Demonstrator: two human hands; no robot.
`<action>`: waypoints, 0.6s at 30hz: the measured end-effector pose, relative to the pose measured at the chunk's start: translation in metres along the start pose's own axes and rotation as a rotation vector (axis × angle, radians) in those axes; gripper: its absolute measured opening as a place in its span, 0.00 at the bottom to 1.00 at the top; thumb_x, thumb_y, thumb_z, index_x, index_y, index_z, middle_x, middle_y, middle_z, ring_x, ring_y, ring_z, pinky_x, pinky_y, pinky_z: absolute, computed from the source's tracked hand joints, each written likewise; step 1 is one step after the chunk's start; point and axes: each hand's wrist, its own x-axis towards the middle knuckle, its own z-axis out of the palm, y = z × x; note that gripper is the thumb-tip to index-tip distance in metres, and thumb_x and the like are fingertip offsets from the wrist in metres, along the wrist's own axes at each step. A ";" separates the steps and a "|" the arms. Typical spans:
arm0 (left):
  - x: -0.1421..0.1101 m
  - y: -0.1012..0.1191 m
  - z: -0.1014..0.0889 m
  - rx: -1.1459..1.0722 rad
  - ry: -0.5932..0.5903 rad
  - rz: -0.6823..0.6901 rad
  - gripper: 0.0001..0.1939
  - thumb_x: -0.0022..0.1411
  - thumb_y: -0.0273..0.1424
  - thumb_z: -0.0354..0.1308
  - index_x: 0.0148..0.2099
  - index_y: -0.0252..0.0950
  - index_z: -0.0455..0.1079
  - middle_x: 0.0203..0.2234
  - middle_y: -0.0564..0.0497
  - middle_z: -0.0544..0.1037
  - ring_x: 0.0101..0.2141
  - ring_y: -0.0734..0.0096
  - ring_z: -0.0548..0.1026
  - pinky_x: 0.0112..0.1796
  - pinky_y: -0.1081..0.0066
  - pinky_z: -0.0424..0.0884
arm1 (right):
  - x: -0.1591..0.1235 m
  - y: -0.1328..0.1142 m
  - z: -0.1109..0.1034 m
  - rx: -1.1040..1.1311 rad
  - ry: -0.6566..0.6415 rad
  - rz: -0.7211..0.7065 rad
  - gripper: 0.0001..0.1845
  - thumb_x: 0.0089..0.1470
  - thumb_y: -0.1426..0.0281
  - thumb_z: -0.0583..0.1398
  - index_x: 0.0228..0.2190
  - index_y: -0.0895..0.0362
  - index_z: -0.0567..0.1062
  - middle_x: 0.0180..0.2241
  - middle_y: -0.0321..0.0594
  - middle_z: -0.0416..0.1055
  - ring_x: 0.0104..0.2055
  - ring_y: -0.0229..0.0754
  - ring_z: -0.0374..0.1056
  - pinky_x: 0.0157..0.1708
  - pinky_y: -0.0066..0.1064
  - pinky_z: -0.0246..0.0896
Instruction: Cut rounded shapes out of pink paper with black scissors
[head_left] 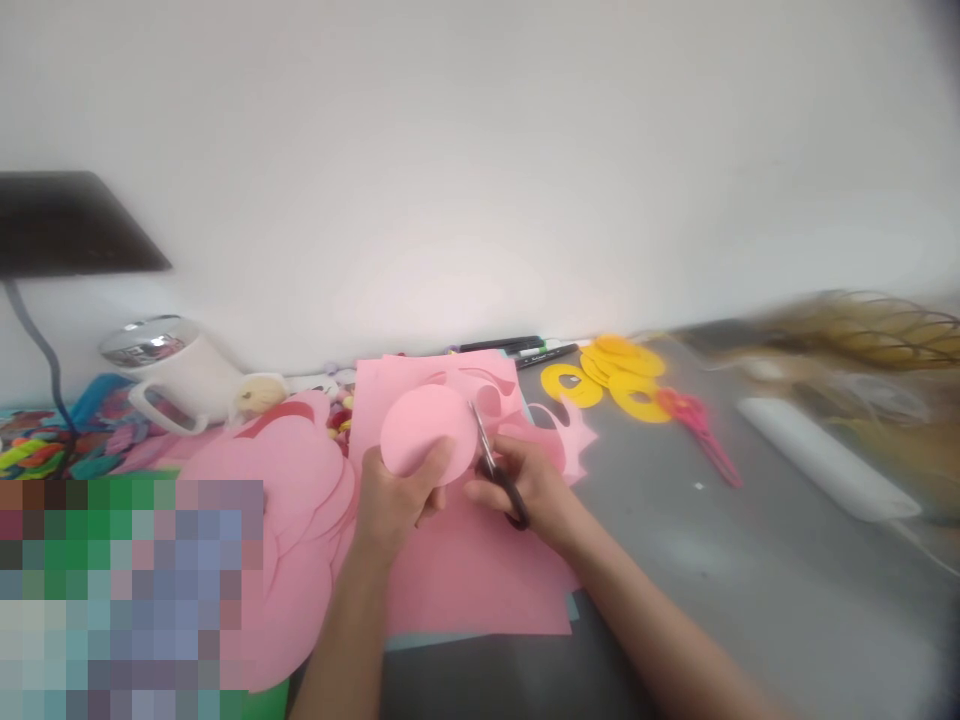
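Wall [480,180]: pale and plain, rising behind a grey counter [660,570].
Panel [67,225]: dark, at the left edge, a cord [41,345] hanging below.
Bundles [34,450]: many-coloured, heaped near the wall.
Mug [214,380]: white, with a shiny silver top [154,340].
Corner: lower left, masked by blocks; its contents cannot be told.
Cutouts [296,470]: rounded pink pieces, overlapping, piled beside the left forearm.
Left hand [405,490]: pinched on the disc, thumb on top, other fingers beneath.
Disc [420,425]: pink, round, held over the sheets, between the two hands.
Sheets [472,590]: pink, stacked, blue edges showing below.
Scissors [489,460]: dark-handled, blades pointing away from the person, at the disc's right edge; contact is unclear.
Right hand [529,485]: fingers curled round the scissors' handles.
Pens [547,355]: mostly black, lying along the wall.
Scraps [576,435]: curved pink offcuts, just beyond the right hand.
Rings [611,355]: yellow, overlapping.
Pink scissors [701,430]: beside the rings, handles towards the person.
Bar [825,460]: long, white, with a cable [930,550].
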 end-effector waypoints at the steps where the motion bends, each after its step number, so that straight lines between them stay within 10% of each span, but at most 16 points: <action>1: 0.000 0.001 0.000 0.002 0.002 -0.003 0.21 0.42 0.32 0.64 0.09 0.35 0.57 0.04 0.57 0.59 0.07 0.84 0.52 0.10 0.77 0.46 | 0.000 0.000 0.000 0.001 0.003 0.000 0.19 0.40 0.58 0.69 0.28 0.56 0.70 0.19 0.30 0.59 0.22 0.34 0.53 0.21 0.26 0.50; 18: -0.001 0.006 -0.001 0.024 0.011 -0.023 0.21 0.43 0.34 0.64 0.10 0.35 0.58 0.04 0.57 0.58 0.08 0.84 0.52 0.10 0.77 0.46 | -0.001 -0.004 0.001 0.010 0.008 0.034 0.17 0.39 0.61 0.68 0.26 0.56 0.69 0.19 0.29 0.58 0.21 0.33 0.52 0.20 0.25 0.49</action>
